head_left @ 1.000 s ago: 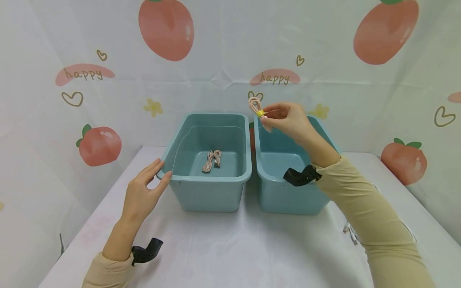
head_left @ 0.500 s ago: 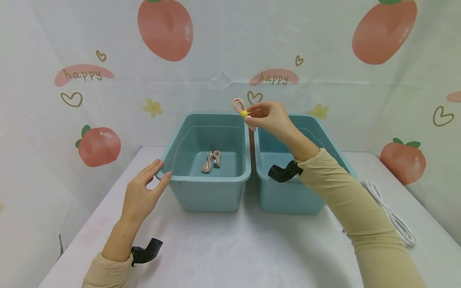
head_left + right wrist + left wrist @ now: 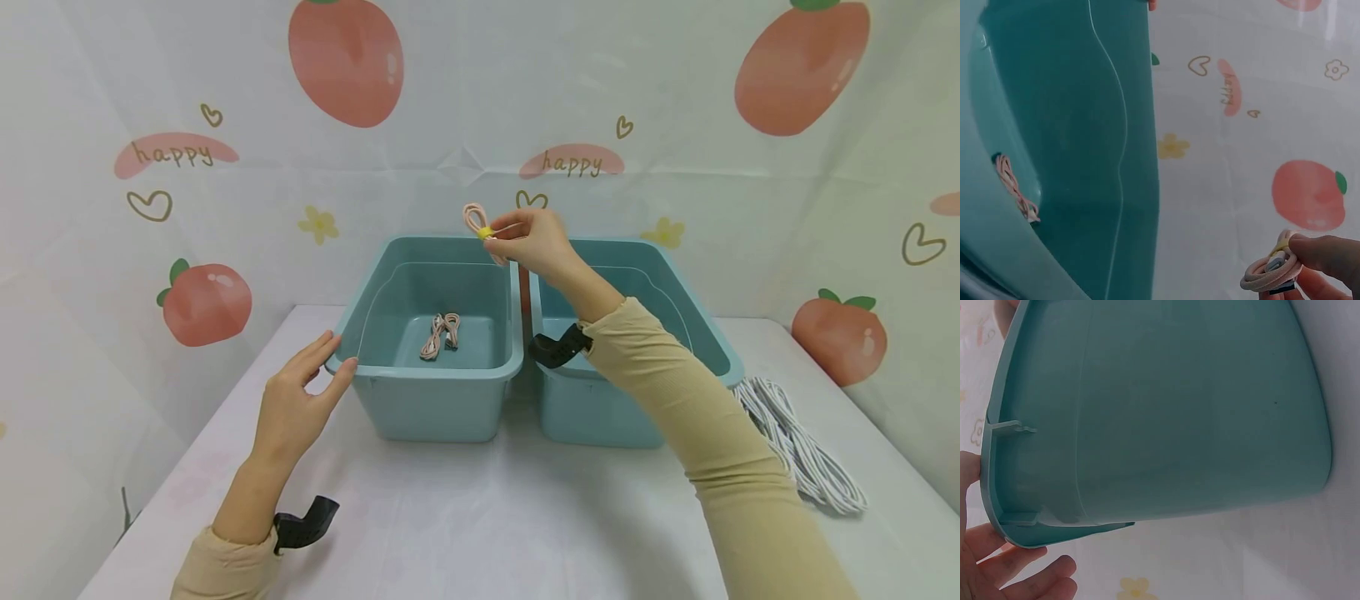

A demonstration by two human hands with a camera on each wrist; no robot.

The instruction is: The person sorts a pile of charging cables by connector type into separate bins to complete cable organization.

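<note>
My right hand (image 3: 536, 240) pinches a coiled pink charging cable (image 3: 475, 218) with a yellow tie round its middle. It is up at the back right rim of the left teal bin (image 3: 423, 408). In the right wrist view, the held cable (image 3: 1269, 272) shows its plug ends between thumb and fingers. Inside the left bin another coiled pink cable (image 3: 441, 336) lies on the floor. My left hand (image 3: 300, 404) rests at that bin's front left corner, thumb and fingertips touching the rim (image 3: 1019, 540), the other fingers loosely extended.
A second teal bin (image 3: 600, 412) stands close at the right, partly hidden by my right forearm. Beyond it on the table (image 3: 450, 517) lie bundled white cables (image 3: 810, 458). A fruit-printed cloth (image 3: 457, 100) hangs behind the bins.
My right hand has moved left with the pink cable, from over the right bin to the left bin's edge. The white cables have come into fuller view. My left hand has stayed put.
</note>
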